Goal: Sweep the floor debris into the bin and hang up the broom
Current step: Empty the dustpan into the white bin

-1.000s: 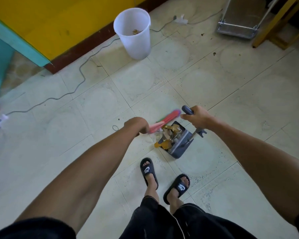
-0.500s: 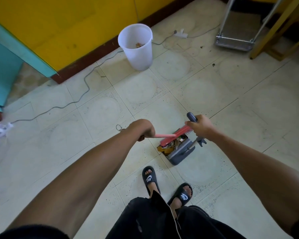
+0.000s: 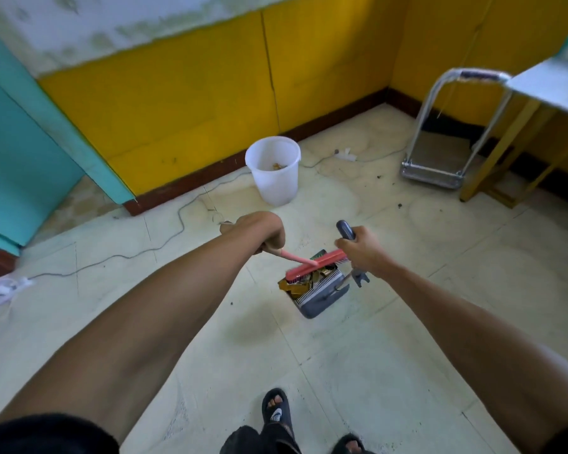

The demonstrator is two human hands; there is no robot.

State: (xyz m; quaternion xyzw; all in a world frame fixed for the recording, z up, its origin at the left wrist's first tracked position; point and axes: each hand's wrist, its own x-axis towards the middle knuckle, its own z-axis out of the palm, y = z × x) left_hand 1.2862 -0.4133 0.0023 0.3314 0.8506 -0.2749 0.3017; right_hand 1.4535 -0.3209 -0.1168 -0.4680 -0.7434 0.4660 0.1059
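My left hand (image 3: 262, 233) grips the handle of a pink broom (image 3: 312, 266), whose head lies across the mouth of a grey dustpan (image 3: 322, 296). My right hand (image 3: 363, 249) is closed around the dustpan's upright grey handle (image 3: 345, 229). Crumpled gold and brown wrappers (image 3: 300, 283) fill the pan under the broom head. The pan hangs above the tiled floor in front of me. A white plastic bin (image 3: 274, 170) stands against the yellow wall beyond my hands, with a little brown debris at its bottom.
A grey cable (image 3: 138, 253) snakes across the floor from the left toward the bin. A metal hand trolley (image 3: 440, 158) and a yellow-legged table (image 3: 545, 93) stand at the right. A teal door frame (image 3: 20, 142) is at left. Dark specks dot the tiles near the trolley.
The view has tilted up and I have stepped toward the bin. The dustpan and broom stay held together, the broom head now resting across the pan.
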